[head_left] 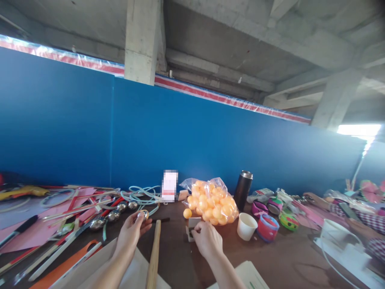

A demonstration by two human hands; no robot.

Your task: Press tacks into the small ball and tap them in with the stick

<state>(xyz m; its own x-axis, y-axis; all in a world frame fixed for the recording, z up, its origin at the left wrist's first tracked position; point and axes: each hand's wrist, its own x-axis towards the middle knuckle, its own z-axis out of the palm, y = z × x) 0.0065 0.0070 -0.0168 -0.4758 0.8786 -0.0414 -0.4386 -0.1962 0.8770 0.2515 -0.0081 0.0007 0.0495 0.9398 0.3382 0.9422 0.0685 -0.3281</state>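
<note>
A shiny metal ball [143, 214] rests in the fingers of my left hand [130, 232], above the table left of centre. My right hand [208, 240] has its fingers pinched together over a small grey-white open box [192, 221]; what lies in the pinch, if anything, is hidden. Between my hands lies a hammer [154, 253], its wooden handle toward me and its dark head away. Just beyond my right hand stands a clear bag of orange balls [215, 200], with one loose orange ball [187, 213] beside it. More shiny balls [113, 216] lie left of my left hand.
At right are a white paper cup [247, 226], a black bottle [243, 188] and colourful small containers [267, 228]. Sticks, pale tubing [141, 194] and an orange strip [69, 267] crowd the left. A blue partition [186, 132] backs the table. Another person's checked sleeve [369, 220] appears far right.
</note>
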